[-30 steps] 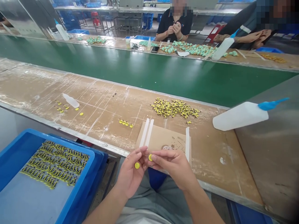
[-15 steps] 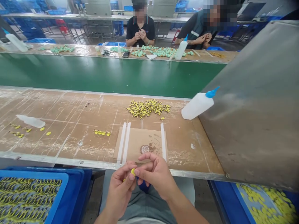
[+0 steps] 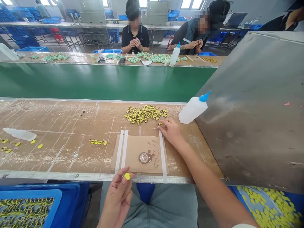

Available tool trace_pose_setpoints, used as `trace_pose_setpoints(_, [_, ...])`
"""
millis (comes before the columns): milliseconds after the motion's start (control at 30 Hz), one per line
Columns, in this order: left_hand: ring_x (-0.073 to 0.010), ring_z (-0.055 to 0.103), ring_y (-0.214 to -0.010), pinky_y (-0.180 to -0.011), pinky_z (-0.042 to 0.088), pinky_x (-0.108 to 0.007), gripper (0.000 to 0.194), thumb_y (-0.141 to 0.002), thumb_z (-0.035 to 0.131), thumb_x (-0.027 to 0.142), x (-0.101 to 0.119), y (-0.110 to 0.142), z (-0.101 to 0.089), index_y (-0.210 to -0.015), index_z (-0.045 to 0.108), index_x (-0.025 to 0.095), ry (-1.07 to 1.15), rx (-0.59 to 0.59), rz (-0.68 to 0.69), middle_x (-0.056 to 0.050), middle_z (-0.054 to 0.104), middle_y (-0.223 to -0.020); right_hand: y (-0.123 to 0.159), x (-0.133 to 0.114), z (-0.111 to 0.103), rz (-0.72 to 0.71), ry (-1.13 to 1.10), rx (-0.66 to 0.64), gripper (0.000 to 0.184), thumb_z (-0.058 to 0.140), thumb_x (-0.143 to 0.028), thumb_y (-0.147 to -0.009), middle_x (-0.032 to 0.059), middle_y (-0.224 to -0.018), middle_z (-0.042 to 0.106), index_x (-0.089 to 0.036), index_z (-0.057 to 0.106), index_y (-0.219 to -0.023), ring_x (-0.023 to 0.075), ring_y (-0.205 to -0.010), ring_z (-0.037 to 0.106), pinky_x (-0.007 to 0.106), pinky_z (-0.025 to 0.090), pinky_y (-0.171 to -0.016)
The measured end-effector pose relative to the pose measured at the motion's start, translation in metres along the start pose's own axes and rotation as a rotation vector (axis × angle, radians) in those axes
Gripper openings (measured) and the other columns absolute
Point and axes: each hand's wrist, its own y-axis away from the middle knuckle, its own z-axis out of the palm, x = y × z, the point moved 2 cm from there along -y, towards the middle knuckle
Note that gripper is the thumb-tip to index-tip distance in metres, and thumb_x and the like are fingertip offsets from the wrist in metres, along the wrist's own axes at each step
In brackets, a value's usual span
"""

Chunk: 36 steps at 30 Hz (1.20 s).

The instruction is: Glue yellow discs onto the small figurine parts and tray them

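The left hand keeps fingers closed on one yellow disc, the right hand fingers open on the counter.

Belt: long green conveyor belt crossing the room
Windows: bright panes high in the pale wall, beyond the belt
Cabinets: tall grey metal cabinets against that wall, beyond the belt
Crates: stacked blue plastic crates on the floor, beyond the belt's left end
Panel: scuffed brushed-steel panel right of the belt

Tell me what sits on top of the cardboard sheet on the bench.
A small round clear dish, with brown stains beside it, sits on the cardboard sheet. White strips lie along its sides; whatever is under them is covered.
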Motion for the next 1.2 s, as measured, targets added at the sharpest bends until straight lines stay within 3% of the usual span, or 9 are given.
trace_pose_setpoints(133, [0.0013, 0.038, -0.046, -0.038, 0.034, -0.011, 0.034, -0.072, 0.084, 0.021, -0.001, -0.005, -0.005, -0.104, 0.074, 0.012, 0.071, 0.018, -0.025, -0.008, 0.072, -0.090, -0.011, 0.012, 0.013, -0.058, 0.081, -0.092, 0.013, 0.068, -0.028, -0.086, 0.0077, -0.090, 0.066, -0.019, 0.074, -0.092, 0.0199, -0.077, 0.063, 0.032, 0.051, -0.074])
trace_pose_setpoints(200, [-0.0022, 0.051, -0.053, -0.041, 0.041, -0.010, 0.032, -0.073, 0.082, 0.015, 0.002, -0.007, -0.005, -0.103, 0.074, 0.011, 0.111, 0.034, -0.041, -0.008, 0.072, -0.090, -0.012, 0.010, 0.014, -0.089, 0.117, -0.128, 0.012, 0.066, -0.027, -0.088, 0.0078, -0.088, 0.065, -0.019, 0.074, -0.088, 0.0205, -0.078, 0.063, 0.031, 0.050, -0.074])
trace_pose_setpoints(333, [-0.0149, 0.072, -0.082, -0.066, 0.061, -0.018, 0.024, -0.080, 0.069, -0.002, 0.007, -0.009, -0.006, -0.100, 0.075, 0.010, 0.119, 0.181, -0.083, -0.014, 0.075, -0.102, -0.012, 0.008, 0.009, -0.140, 0.156, -0.162, 0.017, 0.057, -0.023, -0.093, 0.0096, -0.091, 0.068, -0.019, 0.073, -0.090, 0.0224, -0.085, 0.064, 0.031, 0.048, -0.078])
trace_pose_setpoints(500, [-0.0171, 0.076, -0.083, -0.075, 0.062, -0.021, 0.029, -0.083, 0.057, -0.010, 0.006, -0.010, 0.000, -0.098, 0.074, 0.007, 0.086, 0.226, -0.038, -0.018, 0.075, -0.105, -0.015, 0.012, 0.004, -0.121, 0.131, -0.104, 0.025, 0.048, -0.019, -0.096, 0.0123, -0.102, 0.073, -0.017, 0.071, -0.105, 0.0252, -0.095, 0.067, 0.036, 0.051, -0.086])
trace_pose_setpoints(667, [-0.0181, 0.076, -0.084, -0.075, 0.062, -0.021, 0.029, -0.080, 0.061, -0.010, 0.004, -0.013, 0.001, -0.097, 0.075, 0.009, 0.073, 0.197, 0.008, -0.014, 0.077, -0.098, -0.015, 0.011, 0.002, -0.070, 0.018, -0.033, 0.018, 0.058, -0.018, -0.090, 0.0098, -0.102, 0.076, -0.019, 0.075, -0.098, 0.0247, -0.094, 0.071, 0.037, 0.056, -0.085])
trace_pose_setpoints(833, [-0.0177, 0.076, -0.079, -0.071, 0.062, -0.019, 0.025, -0.074, 0.072, -0.005, 0.006, -0.017, -0.001, -0.093, 0.076, 0.011, 0.108, 0.168, 0.038, -0.012, 0.078, -0.092, 0.029, -0.028, -0.007, 0.052, -0.173, 0.093, 0.027, 0.061, -0.035, -0.093, 0.0089, -0.094, 0.078, -0.016, 0.071, -0.109, 0.0190, -0.076, 0.074, 0.032, 0.062, -0.070])
trace_pose_setpoints(900, [-0.0175, 0.076, -0.078, -0.069, 0.062, -0.018, 0.027, -0.068, 0.080, 0.001, 0.005, -0.019, 0.000, -0.093, 0.077, 0.012, 0.123, 0.138, 0.048, -0.011, 0.079, -0.092, 0.057, -0.049, -0.009, 0.126, -0.445, 0.185, 0.021, 0.074, -0.035, -0.083, 0.0054, -0.084, 0.078, -0.019, 0.075, -0.097, 0.0191, -0.068, 0.073, 0.032, 0.063, -0.064])
trace_pose_setpoints(1000, [-0.0166, 0.076, -0.078, -0.070, 0.061, -0.016, 0.031, -0.062, 0.087, 0.008, 0.004, -0.024, 0.003, -0.092, 0.078, 0.013, 0.126, 0.100, 0.067, -0.010, 0.079, -0.092, 0.092, -0.074, -0.007, 0.053, -0.616, 0.200, 0.013, 0.079, -0.024, -0.079, 0.0044, -0.088, 0.079, -0.024, 0.077, -0.091, 0.0206, -0.074, 0.074, 0.035, 0.063, -0.070])
trace_pose_setpoints(1200, [-0.0149, 0.076, -0.084, -0.076, 0.059, -0.014, 0.030, -0.066, 0.086, 0.012, 0.001, -0.030, 0.005, -0.095, 0.079, 0.015, 0.074, 0.035, 0.073, -0.009, 0.079, -0.099, 0.109, -0.080, 0.002, -0.172, -0.568, 0.196, 0.033, 0.070, -0.007, -0.082, 0.0023, -0.088, 0.076, -0.029, 0.074, -0.107, 0.0184, -0.075, 0.071, 0.034, 0.061, -0.065])
